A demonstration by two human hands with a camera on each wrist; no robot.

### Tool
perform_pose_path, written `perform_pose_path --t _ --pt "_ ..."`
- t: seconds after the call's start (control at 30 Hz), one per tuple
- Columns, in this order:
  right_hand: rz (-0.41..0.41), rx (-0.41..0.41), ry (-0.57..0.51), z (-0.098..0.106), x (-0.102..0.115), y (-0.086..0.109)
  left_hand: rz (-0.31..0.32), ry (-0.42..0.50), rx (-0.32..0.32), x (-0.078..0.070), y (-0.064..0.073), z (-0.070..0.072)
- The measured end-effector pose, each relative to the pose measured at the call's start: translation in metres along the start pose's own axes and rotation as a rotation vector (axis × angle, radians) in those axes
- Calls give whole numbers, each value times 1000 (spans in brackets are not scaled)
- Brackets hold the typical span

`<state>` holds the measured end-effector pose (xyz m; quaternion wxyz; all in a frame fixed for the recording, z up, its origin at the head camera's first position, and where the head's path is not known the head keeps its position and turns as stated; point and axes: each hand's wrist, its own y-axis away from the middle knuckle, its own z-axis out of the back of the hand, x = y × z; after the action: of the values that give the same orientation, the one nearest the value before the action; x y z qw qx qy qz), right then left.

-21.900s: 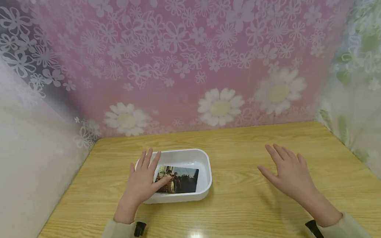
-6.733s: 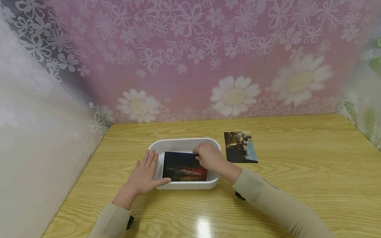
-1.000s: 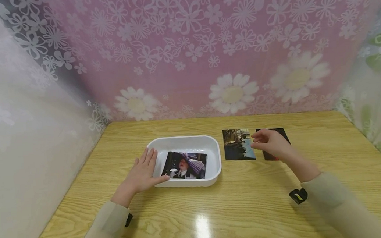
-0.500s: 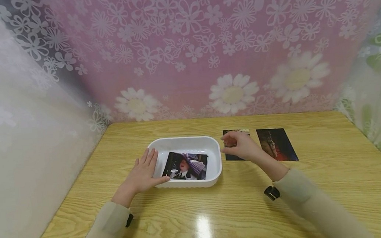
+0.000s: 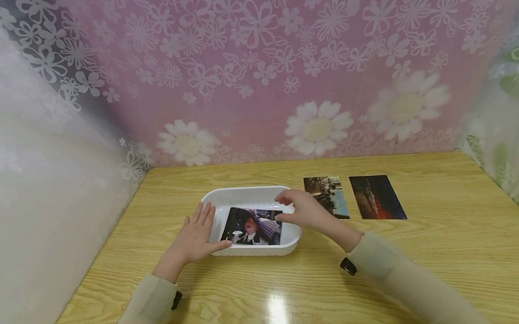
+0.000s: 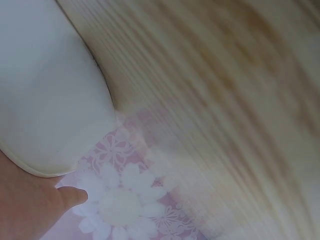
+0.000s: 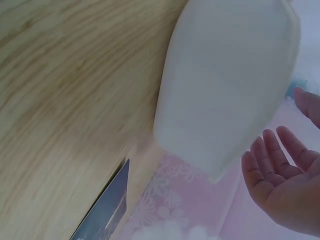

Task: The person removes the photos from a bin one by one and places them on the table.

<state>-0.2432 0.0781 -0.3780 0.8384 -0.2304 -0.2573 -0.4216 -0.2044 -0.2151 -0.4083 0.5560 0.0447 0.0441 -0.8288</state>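
My left hand (image 5: 190, 242) rests on the left end of a white plastic tray (image 5: 256, 251), fingers straight over the rim and thumb across the front edge. Inside lies a photo (image 5: 255, 227) of a figure in a large purple-striped hat. My right hand (image 5: 308, 211) reaches over the tray's right rim, fingers bent and thumb apart, with nothing between them. Its fingertips hover by that photo's upper right corner. In the right wrist view, the right hand's fingers (image 7: 272, 155) are spread beside the tray's pale outer wall (image 7: 220, 85).
Two photos lie on the wooden table (image 5: 233, 304) right of the tray. The nearer shows a street scene (image 5: 334, 192), partly behind my right hand; the farther is a dark night picture (image 5: 375, 199). Floral backdrops (image 5: 237, 108) stand behind and at both sides.
Over the last second my right hand has moved left from the dark photo to the tray. Both photos on the table were in the tray earlier. My left hand stays on the rim.
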Motion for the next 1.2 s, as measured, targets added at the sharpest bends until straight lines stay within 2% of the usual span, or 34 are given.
perform_pose_path --t 0.17,0.37,0.6,0.93,1.2 --pt "42 22 114 -14 7 -3 -3 5 -8 0 1 1" --pt "38 110 257 -24 10 -6 -1 10 -3 -1 2 0" --pt "73 189 433 -33 10 -8 4 4 1 -1 2 1" --pt "-4 313 591 -44 11 -16 7 10 -1 -1 2 2" --pt "-34 366 687 -51 9 -20 0 -1 0 -1 1 1"
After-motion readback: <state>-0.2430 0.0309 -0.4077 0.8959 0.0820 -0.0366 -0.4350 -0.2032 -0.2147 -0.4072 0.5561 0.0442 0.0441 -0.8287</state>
